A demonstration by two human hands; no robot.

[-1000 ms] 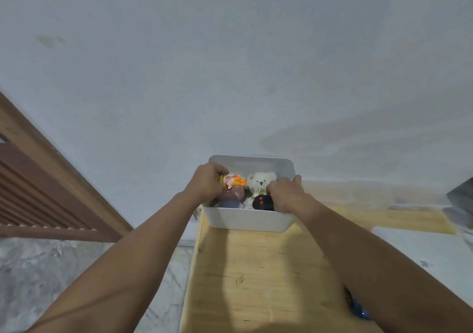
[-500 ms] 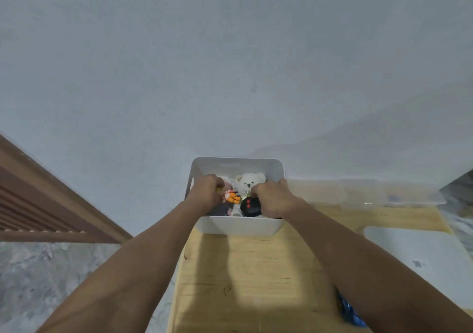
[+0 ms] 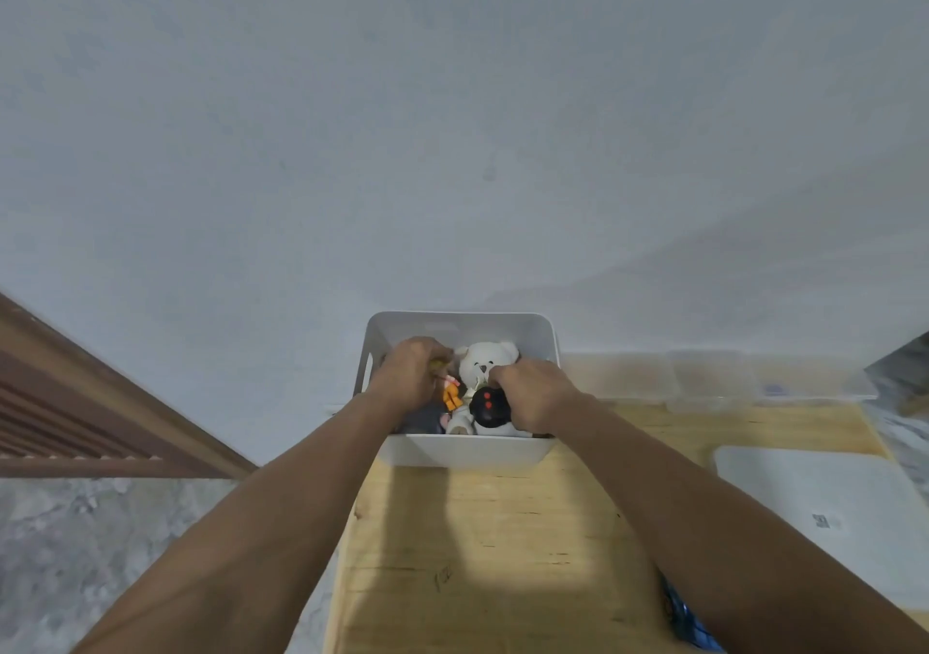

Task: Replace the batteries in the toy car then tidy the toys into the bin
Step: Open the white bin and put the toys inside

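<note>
White plastic bin [image 3: 467, 454] sits at the far end of the wooden surface [image 3: 502, 543], against the pale wall [image 3: 452, 150]. Both hands are down inside it.

Left hand [image 3: 409, 377]: fingers curled over the left part of the bin, closed on a small orange and pink figure [image 3: 451, 392] that pokes out below the knuckles. A bit of yellow shows at the fingertips; cannot tell what it belongs to.

Right hand [image 3: 533, 392]: fingers curled down among the toys at the right of the bin, knuckles touching the white teddy bear [image 3: 485, 364]. Cannot tell what it grips, if anything.

Bin contents visible: the bear upright toward the back wall of the bin, face toward the camera; a black round toy with 2 red dots [image 3: 486, 404] just in front of it, touching the right hand; a grey toy [image 3: 425, 419] low at the left under the left forearm. Toy car not identifiable among these.

Elsewhere: clear plastic lidded boxes [image 3: 704, 377] in a row along the wall to the right of the bin; a white flat lid or tray [image 3: 829, 502] on the right of the surface; a blue object [image 3: 688, 623] partly hidden under the right forearm, near edge. Wooden slatted frame [image 3: 75, 402] at left, over marbled grey floor [image 3: 100, 553].
</note>
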